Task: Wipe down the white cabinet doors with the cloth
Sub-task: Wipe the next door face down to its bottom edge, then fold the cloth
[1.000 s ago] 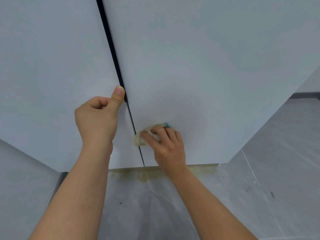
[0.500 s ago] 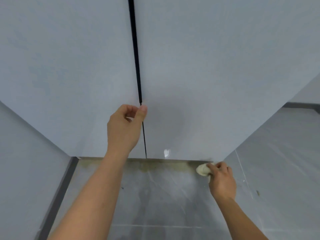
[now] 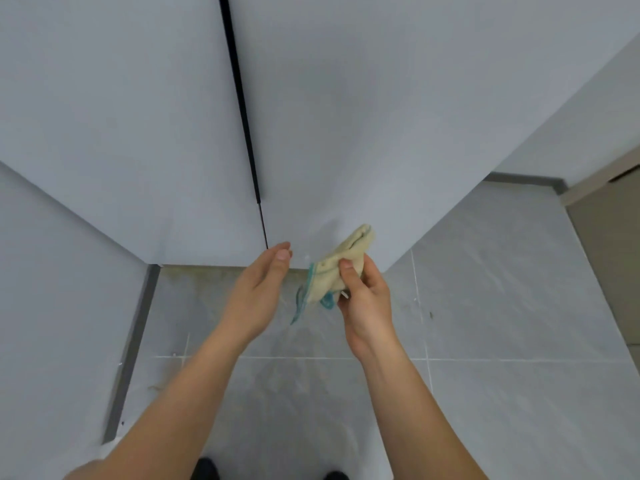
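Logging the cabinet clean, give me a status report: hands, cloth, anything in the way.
Left hand open, empty. Right hand gripping the crumpled beige cloth with teal trim, off the white cabinet doors. Nothing in the way.

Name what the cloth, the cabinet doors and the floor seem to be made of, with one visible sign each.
Cloth: soft woven fabric, beige with teal edging; it folds limply.
Cabinet doors: smooth matt white panels, probably laminate or painted board.
Floor: grey marbled tiles with grout lines, likely ceramic or stone.
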`<state>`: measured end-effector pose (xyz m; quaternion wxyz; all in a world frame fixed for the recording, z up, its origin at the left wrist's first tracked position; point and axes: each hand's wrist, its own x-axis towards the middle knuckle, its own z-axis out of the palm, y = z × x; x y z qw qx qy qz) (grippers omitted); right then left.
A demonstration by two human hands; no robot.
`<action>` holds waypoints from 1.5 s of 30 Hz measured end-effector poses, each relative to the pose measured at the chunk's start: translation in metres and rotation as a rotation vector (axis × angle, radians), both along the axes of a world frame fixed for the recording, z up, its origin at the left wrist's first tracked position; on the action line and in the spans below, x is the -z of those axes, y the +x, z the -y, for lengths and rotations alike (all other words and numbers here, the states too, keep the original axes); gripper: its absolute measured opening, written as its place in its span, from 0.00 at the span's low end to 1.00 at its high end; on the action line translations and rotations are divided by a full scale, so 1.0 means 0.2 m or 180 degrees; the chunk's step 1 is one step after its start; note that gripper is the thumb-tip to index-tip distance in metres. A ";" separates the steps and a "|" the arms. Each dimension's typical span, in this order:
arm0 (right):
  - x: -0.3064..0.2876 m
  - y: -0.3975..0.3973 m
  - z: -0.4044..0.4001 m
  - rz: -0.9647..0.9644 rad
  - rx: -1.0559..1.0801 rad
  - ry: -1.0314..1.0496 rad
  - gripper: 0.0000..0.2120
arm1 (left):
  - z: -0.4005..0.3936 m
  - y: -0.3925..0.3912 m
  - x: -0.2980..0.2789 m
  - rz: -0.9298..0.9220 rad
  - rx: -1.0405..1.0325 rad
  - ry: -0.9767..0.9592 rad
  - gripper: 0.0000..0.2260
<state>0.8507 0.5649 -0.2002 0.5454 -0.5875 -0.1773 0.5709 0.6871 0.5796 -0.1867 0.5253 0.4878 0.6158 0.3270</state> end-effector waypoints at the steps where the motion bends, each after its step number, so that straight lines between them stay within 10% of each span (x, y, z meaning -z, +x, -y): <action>1: -0.14 -0.01 0.01 0.0002 -0.0075 0.0011 0.14 | 0.01 0.00 -0.13 0.0072 0.0051 -0.0044 0.20; 22: -2.81 -0.13 0.12 0.0742 -0.0957 0.1147 0.10 | 0.19 -0.11 -2.78 0.0069 0.0492 0.1133 0.16; 45: -3.39 -0.76 0.86 0.1118 -0.1492 0.1590 0.09 | 1.00 -0.71 -3.20 -0.0251 -0.0329 0.1799 0.09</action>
